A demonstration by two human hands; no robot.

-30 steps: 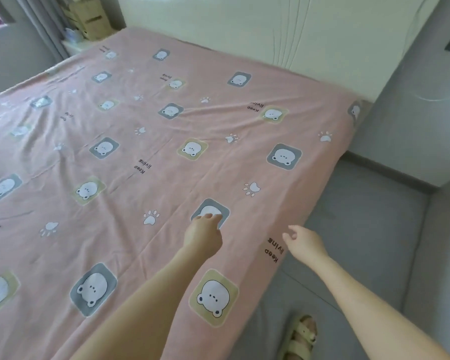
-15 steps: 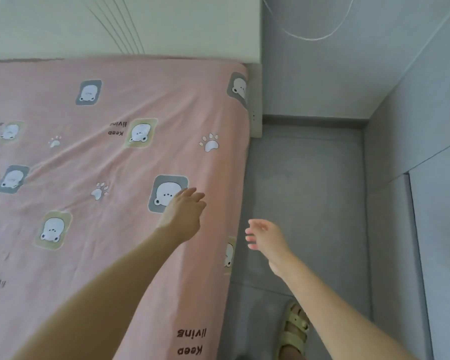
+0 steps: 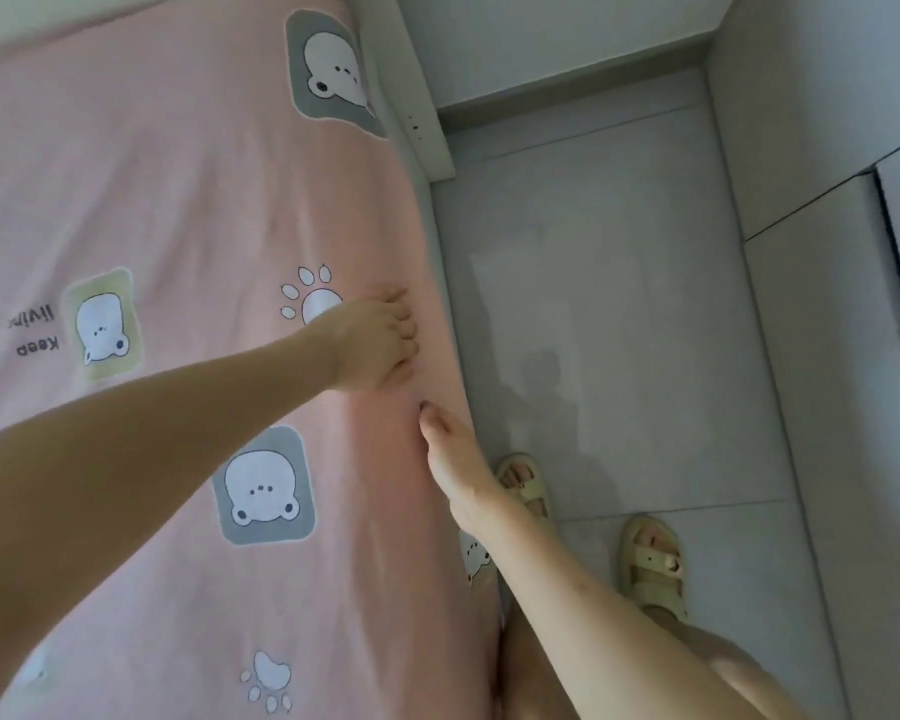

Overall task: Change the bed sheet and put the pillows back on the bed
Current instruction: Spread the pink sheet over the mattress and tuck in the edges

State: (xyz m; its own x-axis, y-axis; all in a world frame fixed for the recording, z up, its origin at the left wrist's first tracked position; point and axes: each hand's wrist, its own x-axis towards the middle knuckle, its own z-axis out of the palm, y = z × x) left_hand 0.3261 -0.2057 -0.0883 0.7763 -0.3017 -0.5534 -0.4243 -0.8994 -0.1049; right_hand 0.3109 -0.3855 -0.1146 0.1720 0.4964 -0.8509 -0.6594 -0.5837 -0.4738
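pink bed sheet (image 3: 188, 200) is down and spread smooth over the bed, printed with white bears in grey and green squares, paw marks and the words "keep living"; its long side drops over the mattress edge, and a scrap of a bear print shows on the hanging part; left hand (image 3: 372, 340) lies on top of the sheet right at that edge, partly covering a paw print (image 3: 310, 298), fingers stretched out and pressed flat to the cloth, nothing grasped; right hand (image 3: 455, 459) sits on the same edge of the sheet, a little nearer the person, thumb laid on the top surface, the other fingers dipping over the side out of sight, so i cannot tell whether it has hold of the fabric; the two hands are near each other, not touching; at the sheet's far corner a white bed frame (image 3: 422, 122) pokes out; alongside the sheet's hanging side runs a grey floor (image 3: 593, 304); on it, just beside the sheet, two feet in pale yellow sandals (image 3: 650, 561); across the floor from the sheet, grey wall panels (image 3: 827, 252)
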